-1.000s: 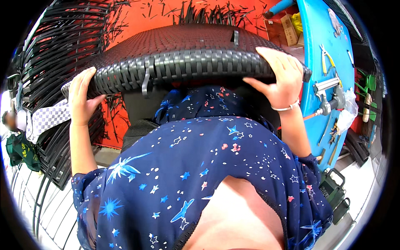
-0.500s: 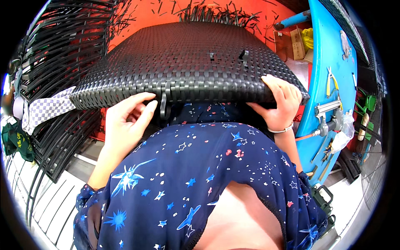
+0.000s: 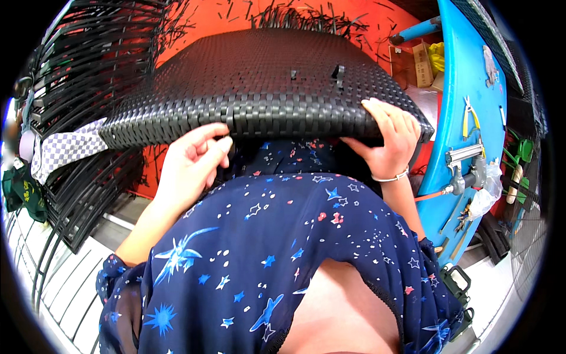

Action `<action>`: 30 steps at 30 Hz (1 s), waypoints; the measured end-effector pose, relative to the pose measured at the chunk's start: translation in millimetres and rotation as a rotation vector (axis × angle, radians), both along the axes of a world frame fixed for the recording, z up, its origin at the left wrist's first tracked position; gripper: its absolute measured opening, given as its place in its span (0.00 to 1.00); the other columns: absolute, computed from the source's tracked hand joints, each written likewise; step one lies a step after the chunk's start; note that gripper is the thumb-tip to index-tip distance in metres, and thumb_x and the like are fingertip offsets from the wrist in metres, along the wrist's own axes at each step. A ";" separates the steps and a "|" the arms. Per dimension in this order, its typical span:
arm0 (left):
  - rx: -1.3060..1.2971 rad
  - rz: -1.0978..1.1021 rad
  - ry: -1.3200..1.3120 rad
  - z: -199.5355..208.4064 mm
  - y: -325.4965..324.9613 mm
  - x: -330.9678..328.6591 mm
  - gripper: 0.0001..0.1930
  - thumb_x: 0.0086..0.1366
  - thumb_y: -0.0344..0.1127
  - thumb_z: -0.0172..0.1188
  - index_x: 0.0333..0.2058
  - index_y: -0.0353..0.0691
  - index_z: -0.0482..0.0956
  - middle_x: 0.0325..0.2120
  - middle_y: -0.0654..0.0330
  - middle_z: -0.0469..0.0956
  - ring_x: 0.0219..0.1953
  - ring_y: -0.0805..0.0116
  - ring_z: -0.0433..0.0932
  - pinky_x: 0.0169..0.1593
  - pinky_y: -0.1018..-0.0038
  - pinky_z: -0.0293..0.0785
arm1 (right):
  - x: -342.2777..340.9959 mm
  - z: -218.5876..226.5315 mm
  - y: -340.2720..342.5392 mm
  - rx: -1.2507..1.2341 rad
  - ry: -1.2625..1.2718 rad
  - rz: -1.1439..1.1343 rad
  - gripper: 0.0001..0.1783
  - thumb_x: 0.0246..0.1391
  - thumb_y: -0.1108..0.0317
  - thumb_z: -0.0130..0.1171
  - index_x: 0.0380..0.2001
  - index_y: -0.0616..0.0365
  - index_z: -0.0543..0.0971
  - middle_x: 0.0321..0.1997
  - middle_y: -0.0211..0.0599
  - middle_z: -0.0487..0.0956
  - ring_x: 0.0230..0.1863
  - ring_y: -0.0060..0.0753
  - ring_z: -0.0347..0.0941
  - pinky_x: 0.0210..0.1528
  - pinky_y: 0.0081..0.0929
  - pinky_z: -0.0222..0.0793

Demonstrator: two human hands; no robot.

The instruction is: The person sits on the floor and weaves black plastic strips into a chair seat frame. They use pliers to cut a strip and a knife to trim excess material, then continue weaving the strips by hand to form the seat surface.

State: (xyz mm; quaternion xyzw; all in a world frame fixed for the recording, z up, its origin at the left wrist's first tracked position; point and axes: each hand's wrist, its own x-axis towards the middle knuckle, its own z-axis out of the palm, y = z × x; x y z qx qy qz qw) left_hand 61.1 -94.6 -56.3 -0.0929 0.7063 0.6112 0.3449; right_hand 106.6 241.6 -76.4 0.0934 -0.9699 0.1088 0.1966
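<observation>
A black woven plastic-rattan panel [image 3: 259, 76] lies across in front of me, its rounded near edge close to my body. At that edge, left of the middle, the thumb and index finger of my left hand [image 3: 197, 156] are pinched together. A flat black strip [image 3: 230, 114] runs down over the edge to these fingertips, which hide its end. My right hand [image 3: 394, 135] grips the edge near its right corner, fingers on top and thumb below. Two short strip ends stick up from the weave, the larger one [image 3: 338, 72] toward the right.
Black curved frames [image 3: 88, 76] are stacked at the left, beside a checkered cloth [image 3: 68, 150]. On the right, a blue table [image 3: 457, 65] carries yellow-handled pliers [image 3: 469, 118], an air tool [image 3: 466, 162] and a clear plastic bag [image 3: 486, 192]. Black strip scraps litter the red floor [image 3: 218, 17].
My left hand has shifted right to the strip, and the loop that hung below the edge no longer shows. The panel has moved slightly up and left. My right hand keeps its grip.
</observation>
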 end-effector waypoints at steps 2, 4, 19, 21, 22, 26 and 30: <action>0.064 0.090 0.021 -6.0 4.9 4.3 0.20 0.68 0.34 0.59 0.54 0.29 0.72 0.23 0.65 0.77 0.16 0.85 0.64 0.20 0.86 0.59 | -2.1 -3.1 2.3 -0.006 0.019 0.027 0.32 0.31 0.48 0.75 0.43 0.49 0.82 0.44 0.30 0.82 0.45 0.34 0.77 0.52 0.34 0.64; 0.084 0.118 0.062 -10.0 10.3 8.6 0.20 0.68 0.33 0.59 0.55 0.28 0.71 0.24 0.64 0.77 0.15 0.85 0.64 0.20 0.86 0.59 | -4.8 -4.3 5.9 -0.003 0.034 0.047 0.32 0.32 0.49 0.75 0.44 0.49 0.82 0.44 0.30 0.82 0.45 0.35 0.78 0.51 0.34 0.65; -0.019 -0.115 0.016 -13.9 11.9 -8.5 0.11 0.70 0.38 0.57 0.45 0.37 0.74 0.15 0.66 0.74 0.11 0.84 0.64 0.17 0.85 0.58 | -6.7 -14.0 8.6 0.009 0.043 0.054 0.32 0.32 0.48 0.75 0.43 0.49 0.82 0.43 0.27 0.82 0.45 0.33 0.77 0.50 0.33 0.64; -0.007 -0.111 -0.019 -17.1 9.0 -13.3 0.10 0.69 0.39 0.58 0.42 0.39 0.74 0.13 0.68 0.72 0.11 0.84 0.62 0.16 0.85 0.56 | -7.7 -10.4 4.7 0.020 0.032 0.049 0.32 0.33 0.46 0.74 0.43 0.50 0.82 0.42 0.28 0.81 0.44 0.34 0.77 0.49 0.34 0.64; 0.018 -0.091 -0.055 -18.7 8.7 -16.7 0.10 0.69 0.39 0.58 0.41 0.40 0.74 0.13 0.69 0.71 0.10 0.84 0.61 0.16 0.85 0.55 | -8.2 -8.5 2.4 0.027 0.028 0.044 0.33 0.33 0.45 0.74 0.43 0.50 0.82 0.41 0.29 0.81 0.44 0.34 0.76 0.49 0.34 0.65; 0.070 -0.042 -0.119 -19.4 11.3 -16.8 0.06 0.69 0.36 0.57 0.40 0.42 0.74 0.12 0.72 0.68 0.10 0.86 0.58 0.14 0.86 0.51 | -20.7 -6.0 -4.9 0.040 -0.024 0.095 0.35 0.35 0.40 0.70 0.42 0.53 0.81 0.38 0.32 0.79 0.41 0.39 0.75 0.46 0.37 0.66; 0.166 -0.063 -0.101 -19.2 10.1 -11.8 0.12 0.70 0.34 0.55 0.49 0.38 0.74 0.15 0.66 0.73 0.09 0.84 0.61 0.15 0.85 0.55 | -22.8 -2.9 -9.2 0.054 -0.072 0.107 0.36 0.33 0.40 0.71 0.42 0.54 0.80 0.38 0.33 0.77 0.41 0.40 0.74 0.47 0.38 0.66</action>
